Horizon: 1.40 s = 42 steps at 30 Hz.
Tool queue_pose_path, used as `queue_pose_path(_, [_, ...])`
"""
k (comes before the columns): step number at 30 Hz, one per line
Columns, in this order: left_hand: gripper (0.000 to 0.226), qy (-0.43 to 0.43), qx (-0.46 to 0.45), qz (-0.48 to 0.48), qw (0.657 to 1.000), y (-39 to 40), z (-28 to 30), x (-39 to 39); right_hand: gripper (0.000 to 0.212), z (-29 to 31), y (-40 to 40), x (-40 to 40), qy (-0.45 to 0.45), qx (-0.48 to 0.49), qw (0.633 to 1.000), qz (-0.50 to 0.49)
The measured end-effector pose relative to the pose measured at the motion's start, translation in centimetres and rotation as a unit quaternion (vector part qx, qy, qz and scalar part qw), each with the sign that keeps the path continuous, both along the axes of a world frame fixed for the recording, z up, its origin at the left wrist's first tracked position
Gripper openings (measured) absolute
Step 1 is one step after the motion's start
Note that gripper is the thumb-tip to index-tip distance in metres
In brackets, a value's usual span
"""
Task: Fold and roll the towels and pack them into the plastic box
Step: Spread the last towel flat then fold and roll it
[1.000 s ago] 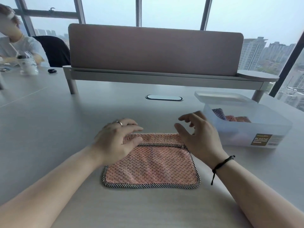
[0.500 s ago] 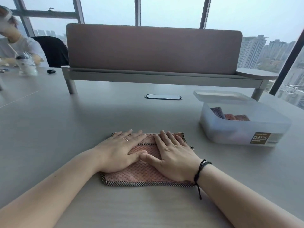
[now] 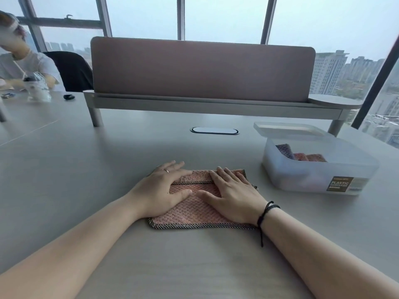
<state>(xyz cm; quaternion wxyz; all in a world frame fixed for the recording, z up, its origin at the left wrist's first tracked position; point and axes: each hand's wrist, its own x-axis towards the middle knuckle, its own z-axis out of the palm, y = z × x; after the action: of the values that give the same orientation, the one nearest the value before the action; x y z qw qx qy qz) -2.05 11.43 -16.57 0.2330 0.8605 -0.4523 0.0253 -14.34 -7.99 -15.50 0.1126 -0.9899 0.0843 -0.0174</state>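
A pink waffle towel (image 3: 195, 211) with a checkered border lies folded flat on the grey table, straight ahead of me. My left hand (image 3: 162, 188) presses flat on its left half, fingers straight and spread. My right hand (image 3: 234, 196) presses flat on its right half, thumb pointing toward the left thumb. To the right stands the translucent plastic box (image 3: 319, 175), open, with rolled towels (image 3: 302, 156) inside: one purple and two pink ends show above the rim.
The box's lid (image 3: 289, 128) lies behind it. A desk divider on legs (image 3: 200, 72) crosses the back of the table, with a cable port (image 3: 214, 130) before it. At far left a seated person (image 3: 23, 61) and a cup (image 3: 37, 89).
Both hands came down from hovering over the far fold and now press flat on the towel. Since half a second ago they have slid slightly apart.
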Motion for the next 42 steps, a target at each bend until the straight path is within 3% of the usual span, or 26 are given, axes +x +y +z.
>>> queue_pose_path(4, [0.027,-0.030,-0.132,-0.031,0.990,0.7,0.7,-1.2,0.060,0.9,0.0,-1.2,-0.170,0.039,0.984,0.022])
queue_pose_path(6, [0.019,-0.024,-0.151,-0.071,0.986,0.9,1.2,-2.0,0.041,1.9,0.0,-2.2,-0.197,0.085,0.974,0.067])
queue_pose_path(11, [0.030,0.044,-0.066,-0.159,0.984,0.7,1.5,-3.3,0.026,2.9,1.2,-3.6,-0.038,0.104,0.979,0.171])
queue_pose_path(15, [0.029,0.087,-0.049,-0.175,0.980,0.9,1.9,-3.6,0.012,2.3,1.4,-3.1,-0.025,0.103,0.980,0.168])
queue_pose_path(18, [0.031,0.076,-0.038,-0.178,0.980,0.9,2.0,-3.8,0.012,2.2,1.5,-3.0,-0.025,0.085,0.981,0.171])
queue_pose_path(22, [0.025,0.054,-0.034,-0.148,0.987,0.8,1.8,-3.8,0.021,2.6,1.4,-2.9,-0.059,0.140,0.978,0.144])
queue_pose_path(26, [0.021,0.173,-0.157,-0.091,0.968,0.7,1.6,-3.2,0.025,2.6,0.9,-3.0,-0.071,0.178,0.974,0.118])
queue_pose_path(28, [0.020,0.221,-0.212,-0.064,0.950,0.7,1.7,-2.8,0.042,2.4,0.7,-3.2,-0.065,0.119,0.983,0.120])
queue_pose_path(30, [0.014,0.227,-0.237,-0.041,0.944,0.8,2.0,-2.5,0.042,2.3,0.5,-3.2,-0.078,0.068,0.987,0.125])
queue_pose_path(34, [0.013,0.140,-0.247,0.045,0.958,0.9,1.9,-1.9,0.016,2.6,-0.8,-2.8,-0.169,0.138,0.974,0.059])
queue_pose_path(38, [0.009,0.053,-0.200,0.102,0.973,1.2,1.2,-0.7,0.019,2.5,-2.9,-2.2,-0.229,0.162,0.959,-0.049])
queue_pose_path(42, [0.008,0.016,-0.154,0.122,0.980,1.4,1.0,-0.4,0.022,1.3,-3.9,-1.8,-0.209,0.126,0.965,-0.100])
